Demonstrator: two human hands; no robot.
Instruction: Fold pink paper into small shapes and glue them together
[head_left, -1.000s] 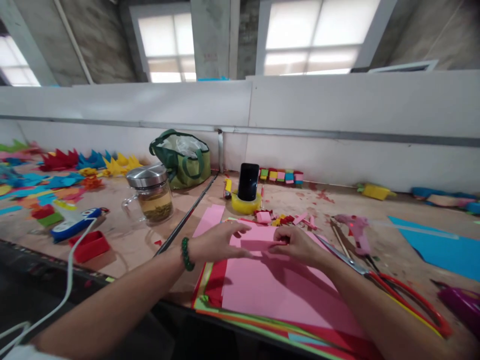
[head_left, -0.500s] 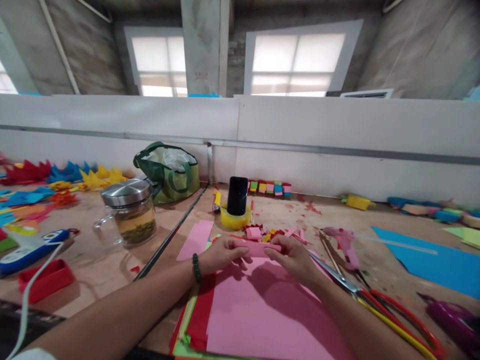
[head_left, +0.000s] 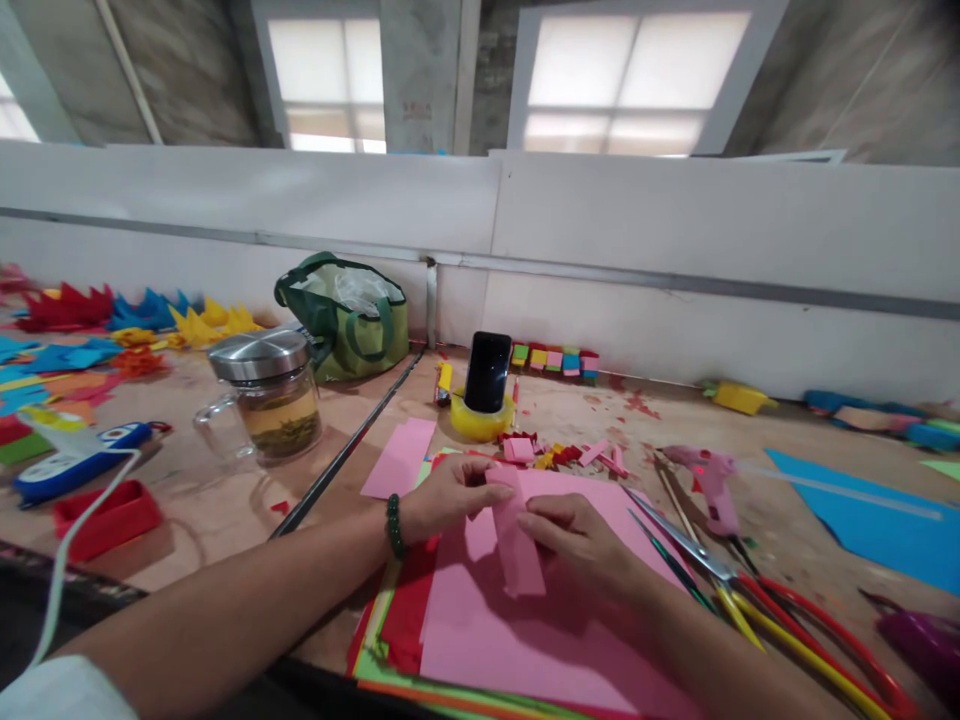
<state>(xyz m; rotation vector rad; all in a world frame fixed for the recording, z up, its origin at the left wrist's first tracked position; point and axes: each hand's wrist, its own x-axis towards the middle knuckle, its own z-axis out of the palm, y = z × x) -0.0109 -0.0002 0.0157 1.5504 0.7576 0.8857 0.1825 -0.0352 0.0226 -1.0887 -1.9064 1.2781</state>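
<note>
Between thumb and fingers, my left hand [head_left: 463,497] pinches the upper end of a folded pink paper strip [head_left: 517,545]. The strip hangs slanting downward, with a crease along it. My right hand [head_left: 574,535] grips the strip's right edge about midway, thumb on top and the other fingers curled. Both hands are just above a stack of pink sheets [head_left: 510,650], with red and green sheets showing at its left edge. Small pink, red and yellow paper pieces [head_left: 559,458] lie just beyond my hands. Large scissors [head_left: 720,570] with red handles rest beside my right forearm.
A phone [head_left: 487,372] leans in a yellow tape roll [head_left: 484,420]. Left stand a lidded glass mug of tea [head_left: 281,415] and a green bag [head_left: 367,335]. On the right lie a pink glue gun [head_left: 712,490] and a blue sheet [head_left: 885,520]. A red paper box [head_left: 105,520] sits front left.
The pink strip has turned from lying level between both hands to hanging downward. My right hand has shifted lower along it. The camera view has tilted down and slightly left.
</note>
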